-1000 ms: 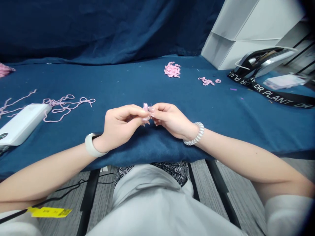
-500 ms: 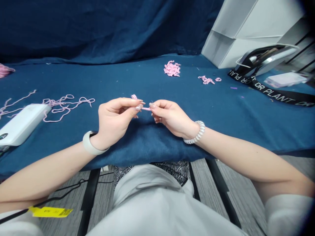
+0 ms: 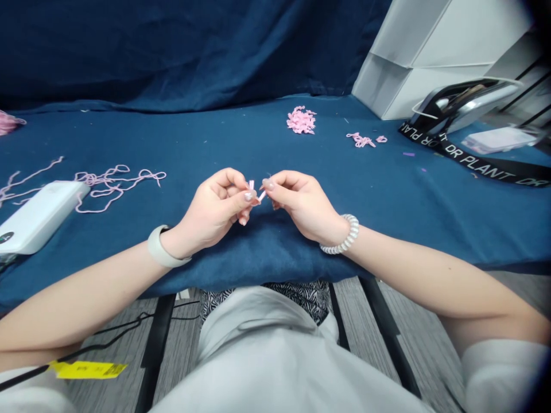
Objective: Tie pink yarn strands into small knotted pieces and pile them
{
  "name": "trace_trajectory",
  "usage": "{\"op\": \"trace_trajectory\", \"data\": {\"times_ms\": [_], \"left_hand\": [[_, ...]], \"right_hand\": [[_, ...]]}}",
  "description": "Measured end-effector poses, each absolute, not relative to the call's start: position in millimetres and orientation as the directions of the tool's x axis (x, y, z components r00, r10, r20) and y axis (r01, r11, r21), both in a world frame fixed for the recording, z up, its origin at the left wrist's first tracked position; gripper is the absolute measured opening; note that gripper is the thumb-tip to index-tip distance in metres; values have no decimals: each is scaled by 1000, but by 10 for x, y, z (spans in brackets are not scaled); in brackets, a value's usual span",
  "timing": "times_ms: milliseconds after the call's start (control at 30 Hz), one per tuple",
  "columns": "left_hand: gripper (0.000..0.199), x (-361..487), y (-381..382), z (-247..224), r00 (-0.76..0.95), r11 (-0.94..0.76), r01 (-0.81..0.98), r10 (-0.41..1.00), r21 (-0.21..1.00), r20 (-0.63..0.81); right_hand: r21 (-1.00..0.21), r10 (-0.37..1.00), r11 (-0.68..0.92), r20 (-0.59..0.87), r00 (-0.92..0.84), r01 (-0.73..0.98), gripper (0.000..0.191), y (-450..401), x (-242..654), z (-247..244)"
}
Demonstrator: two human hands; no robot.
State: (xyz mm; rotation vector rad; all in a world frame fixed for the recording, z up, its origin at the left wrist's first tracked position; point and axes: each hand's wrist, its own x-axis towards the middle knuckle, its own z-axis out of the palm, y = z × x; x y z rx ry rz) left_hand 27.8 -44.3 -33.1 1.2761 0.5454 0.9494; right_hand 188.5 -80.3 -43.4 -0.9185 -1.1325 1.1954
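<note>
A short piece of pink yarn is stretched between my hands, above the front part of the blue cloth. My left hand pinches one part of it, and a small pink bit stands up above the thumb. The fingertips of my right hand close on the other end. Most of the yarn is hidden by my fingers. Farther back on the cloth lies a pile of short pink yarn pieces, with a smaller group to its right. Long loose pink yarn is tangled at the left.
A white device lies at the left on the blue-covered table. Pink yarn shows at the far left edge. White boxes and a black bag with a lettered strap stand at the right. A yellow tag hangs on a black cable.
My left hand has shifted to the right, nearer my right hand. The visible yarn between them is shorter and now tilted. My right hand has barely moved.
</note>
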Motion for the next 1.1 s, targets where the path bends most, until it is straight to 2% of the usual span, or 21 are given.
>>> {"op": "trace_trajectory", "data": {"times_ms": [133, 267, 433, 600, 733, 800, 967, 1100], "left_hand": [[38, 263, -391, -359, 592, -24, -201, 793, 979, 141], [32, 254, -383, -342, 628, -59, -129, 768, 990, 128], [24, 232, -430, -264, 670, -101, -15, 738, 995, 85], [19, 196, -446, -201, 728, -221, 90, 680, 971, 87], [18, 186, -431, -202, 766, -270, 93, 634, 958, 104], [20, 194, -430, -212, 761, -241, 75, 641, 968, 101], [26, 220, -458, -239, 718, -104, 42, 695, 994, 42], [25, 226, -463, -261, 702, -61, 11, 711, 998, 36]], "right_hand": [[-940, 942, 336, 335, 28, -66, 34, -843, 1898, -404], [-872, 873, 487, 487, -14, 39, 28, -867, 1915, -392], [-824, 832, 554, 549, -73, 117, 24, -866, 1936, -408], [-830, 843, 534, 510, -171, 160, 25, -864, 1968, -393], [-878, 864, 469, 434, -255, 94, 22, -863, 1965, -401], [-927, 896, 376, 360, -262, 14, 21, -857, 1953, -417], [-976, 951, 121, 167, -259, -182, 51, -806, 1967, -429], [-987, 973, 38, 72, -219, -156, 52, -758, 2022, -393]]}}
